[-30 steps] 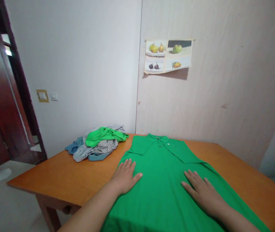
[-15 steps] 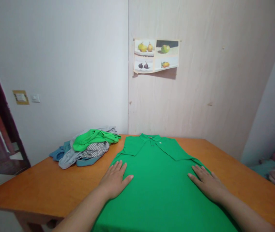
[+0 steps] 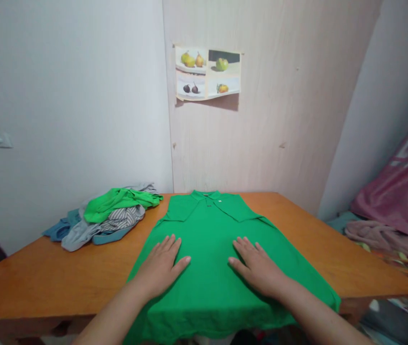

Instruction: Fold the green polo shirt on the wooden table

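A green polo shirt [image 3: 207, 258] lies spread on the wooden table, its collar at the far edge and its hem hanging over the near edge. Both short sleeves are folded inward across the chest. My left hand [image 3: 163, 266] rests flat on the left part of the shirt, fingers spread and pointing away from me. On the right half of the fabric lies my right hand [image 3: 257, 268], palm down with the fingers stretched out. Neither hand grips the cloth.
A heap of crumpled clothes [image 3: 107, 215], bright green, grey, striped and blue, sits on the left of the orange-brown table [image 3: 63, 275]. A fruit picture sheet [image 3: 207, 74] hangs on the wall behind. Pink fabric [image 3: 394, 196] and other cloths lie beyond the table's right side.
My right hand has slid inward over the shirt, closer to my left hand. The camera view has turned to the right, bringing the shirt's hem and the pink fabric into sight.
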Action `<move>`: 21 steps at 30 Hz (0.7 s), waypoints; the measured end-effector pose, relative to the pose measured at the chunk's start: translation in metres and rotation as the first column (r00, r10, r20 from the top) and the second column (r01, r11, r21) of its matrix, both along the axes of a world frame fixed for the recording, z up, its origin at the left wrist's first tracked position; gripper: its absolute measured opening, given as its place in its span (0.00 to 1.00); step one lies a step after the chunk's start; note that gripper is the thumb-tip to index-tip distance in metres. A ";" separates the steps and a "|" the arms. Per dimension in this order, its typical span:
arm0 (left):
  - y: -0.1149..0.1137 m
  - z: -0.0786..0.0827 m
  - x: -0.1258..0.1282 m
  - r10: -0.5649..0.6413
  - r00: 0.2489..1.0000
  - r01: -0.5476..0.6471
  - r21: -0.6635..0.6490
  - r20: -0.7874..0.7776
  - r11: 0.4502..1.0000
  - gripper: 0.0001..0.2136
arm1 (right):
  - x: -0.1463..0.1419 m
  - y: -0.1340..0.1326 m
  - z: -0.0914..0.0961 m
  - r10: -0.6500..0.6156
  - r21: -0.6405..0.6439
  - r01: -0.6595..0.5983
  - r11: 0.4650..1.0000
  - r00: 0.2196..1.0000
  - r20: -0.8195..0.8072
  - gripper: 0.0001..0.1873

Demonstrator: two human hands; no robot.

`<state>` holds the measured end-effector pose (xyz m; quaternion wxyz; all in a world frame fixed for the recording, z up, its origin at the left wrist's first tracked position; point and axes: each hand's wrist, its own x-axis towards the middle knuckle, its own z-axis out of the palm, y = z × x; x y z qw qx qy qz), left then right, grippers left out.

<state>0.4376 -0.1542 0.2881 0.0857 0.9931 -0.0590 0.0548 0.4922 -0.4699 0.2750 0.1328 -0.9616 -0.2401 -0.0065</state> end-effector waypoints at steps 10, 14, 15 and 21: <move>0.028 -0.018 -0.022 0.016 0.999 -0.016 -0.011 0.040 1.000 0.36 | 0.007 -0.047 -0.008 -0.147 -0.068 0.148 0.987 0.989 0.027 0.45; 0.039 -0.017 -0.027 0.028 0.998 -0.027 -0.020 0.059 0.999 0.36 | 0.023 -0.084 -0.018 -0.240 -0.095 0.246 0.965 0.968 0.073 0.45; 0.041 -0.017 -0.028 0.032 0.997 -0.031 -0.025 0.069 0.999 0.36 | 0.026 -0.091 -0.020 -0.259 -0.095 0.266 0.959 0.962 0.084 0.45; 0.042 -0.013 -0.032 0.073 0.994 -0.074 0.014 0.080 0.997 0.35 | 0.012 -0.089 -0.016 -0.335 -0.099 0.347 0.933 0.934 0.122 0.42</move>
